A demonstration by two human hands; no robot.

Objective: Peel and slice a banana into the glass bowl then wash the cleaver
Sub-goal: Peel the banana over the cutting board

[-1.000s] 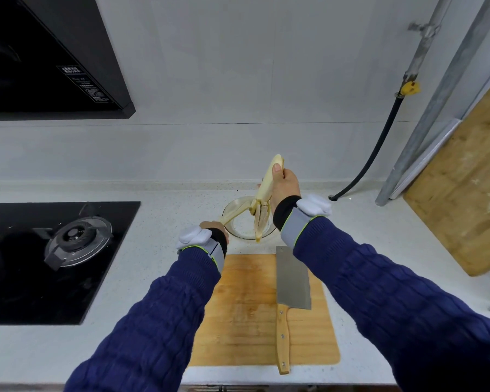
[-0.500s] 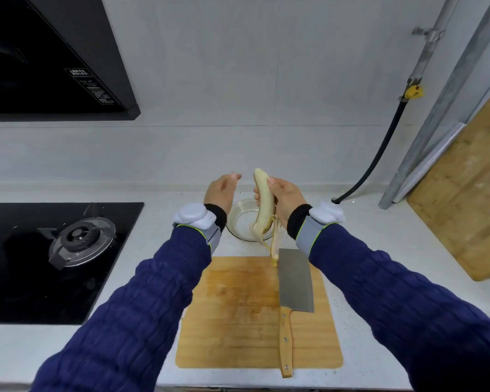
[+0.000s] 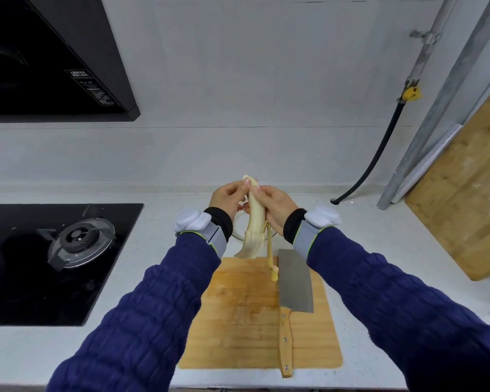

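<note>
the banana (image 3: pixel 255 210) stands almost straight up between two hands. the right hand (image 3: pixel 277 207) has its fingers curled round the middle of it. the left hand (image 3: pixel 229 200) pinches it near the top with thumb and fingertips. so both grips are closed on the banana, and neither hand holds anything else.

below the grip the peel (image 3: pixel 249 247) hangs down in loose flaps. one thin strip (image 3: pixel 270 258) dangles lower, with its tip just beside the cleaver (image 3: pixel 294 281). the glass bowl (image 3: pixel 236 229) sits under and behind the grip. the hands hide most of it, and only a bit of rim shows. the cleaver lies flat on the cutting board (image 3: pixel 238 321), below the grip and a little to the right. nobody is touching it.

what could go wrong? bare banana is soft and slippy. if the hands squeeze too hard, it could squash or snap in the middle. if the peel gets tugged down too fast, the fruit could pop out of the grip. then it might land on the tabletop (image 3: pixel 365 250) and not on the board. the loose flaps hang right over the bowl, so a bit of peel could drop in where only slices belong. banana also leaves fingers sticky. sticky fingers on the wooden handle could make the cleaver slip when it is picked up.
</note>
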